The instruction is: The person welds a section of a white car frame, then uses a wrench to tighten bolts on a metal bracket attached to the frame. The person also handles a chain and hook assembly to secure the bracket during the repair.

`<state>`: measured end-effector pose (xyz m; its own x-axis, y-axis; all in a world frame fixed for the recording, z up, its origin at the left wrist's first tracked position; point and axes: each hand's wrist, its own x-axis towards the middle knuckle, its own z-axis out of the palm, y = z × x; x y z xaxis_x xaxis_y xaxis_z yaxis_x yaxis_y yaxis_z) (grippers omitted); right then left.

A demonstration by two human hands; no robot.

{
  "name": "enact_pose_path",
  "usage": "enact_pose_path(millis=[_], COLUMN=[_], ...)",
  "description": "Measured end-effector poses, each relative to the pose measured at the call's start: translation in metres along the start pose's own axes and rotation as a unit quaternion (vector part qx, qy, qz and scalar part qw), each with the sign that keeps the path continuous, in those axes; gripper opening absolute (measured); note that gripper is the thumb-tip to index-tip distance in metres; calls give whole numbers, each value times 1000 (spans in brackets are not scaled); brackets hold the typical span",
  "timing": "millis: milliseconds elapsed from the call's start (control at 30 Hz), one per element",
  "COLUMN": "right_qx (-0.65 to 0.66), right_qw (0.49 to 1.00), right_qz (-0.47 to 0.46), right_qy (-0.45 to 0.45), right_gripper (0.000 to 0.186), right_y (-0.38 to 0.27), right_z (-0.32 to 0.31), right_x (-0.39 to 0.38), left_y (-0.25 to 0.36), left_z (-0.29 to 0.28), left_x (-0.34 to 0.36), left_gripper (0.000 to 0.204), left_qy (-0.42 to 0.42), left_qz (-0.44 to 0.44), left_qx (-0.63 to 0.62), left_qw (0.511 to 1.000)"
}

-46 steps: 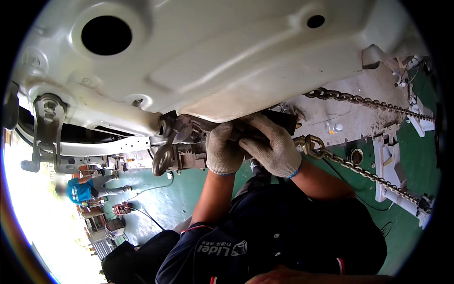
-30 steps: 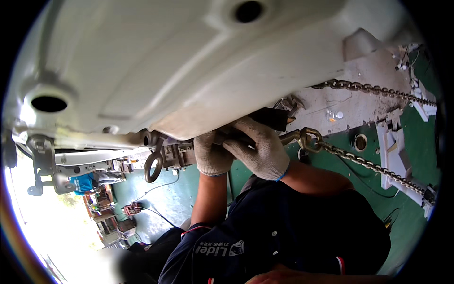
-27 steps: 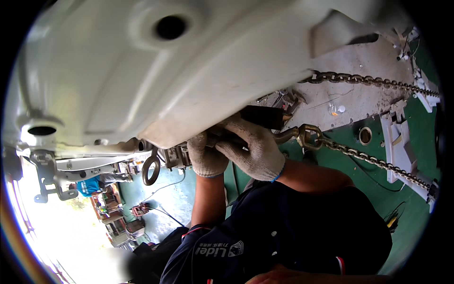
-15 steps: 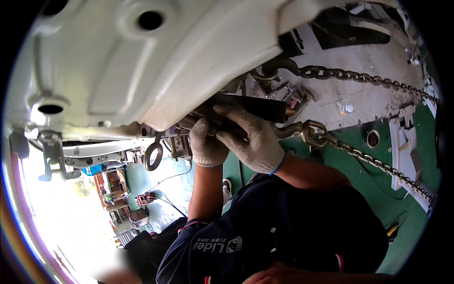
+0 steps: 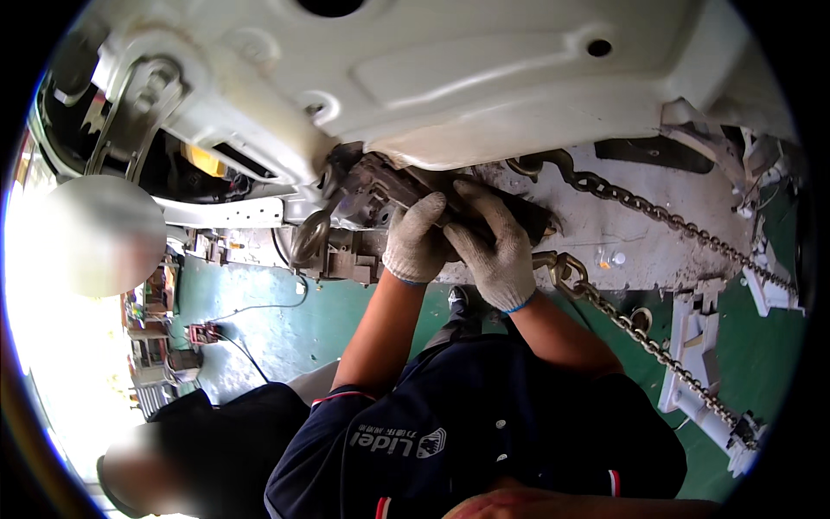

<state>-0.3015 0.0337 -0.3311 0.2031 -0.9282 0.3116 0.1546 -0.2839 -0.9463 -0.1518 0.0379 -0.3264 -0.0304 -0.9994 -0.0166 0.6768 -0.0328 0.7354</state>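
Observation:
Both my hands wear whitish knitted gloves and are raised under a white car body panel [image 5: 484, 112]. My left hand [image 5: 418, 238] is closed around the underside of a dark, heavy metal clamp [image 5: 385, 186], its thumb pointing up. Close beside it, my right hand [image 5: 497, 251] grips the clamp's right part, with thumb and fingers spread around the dark metal. The clamp touches the panel's lower edge. Some fingertips are hidden behind the metal. A thick metal ring [image 5: 309, 238] hangs left of the clamp.
Two chains run off to the right: an upper chain [image 5: 640, 203] with a large hook [image 5: 553, 160], and a lower chain [image 5: 635, 333]. A grey platform [image 5: 605, 251] lies beneath. Another person in dark clothes [image 5: 233, 441] is at the lower left. A cable crosses the green floor [image 5: 259, 320].
My view has shifted, so the panel spans more of the top and the clamp shows more fully. Both hands stay on the clamp. Another person's blurred head has appeared at the left.

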Motion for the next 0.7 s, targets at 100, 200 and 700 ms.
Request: enact_pose_path(millis=[100, 200, 700], right_qx=[-32, -50, -132], right_qw=[999, 999, 987], right_qz=[1, -6, -46], right_qy=[3, -11, -84], right_gripper=[49, 50, 55], right_y=[4, 8, 13], right_z=[-1, -2, -28], right_x=[-1, 0, 12], left_y=[-5, -8, -8], left_z=[-2, -6, 21], left_x=[3, 4, 1], left_gripper=[53, 42, 38], left_qy=[20, 35, 82], left_qz=[36, 31, 110], left_qx=[23, 28, 95], left_qw=[999, 999, 986])
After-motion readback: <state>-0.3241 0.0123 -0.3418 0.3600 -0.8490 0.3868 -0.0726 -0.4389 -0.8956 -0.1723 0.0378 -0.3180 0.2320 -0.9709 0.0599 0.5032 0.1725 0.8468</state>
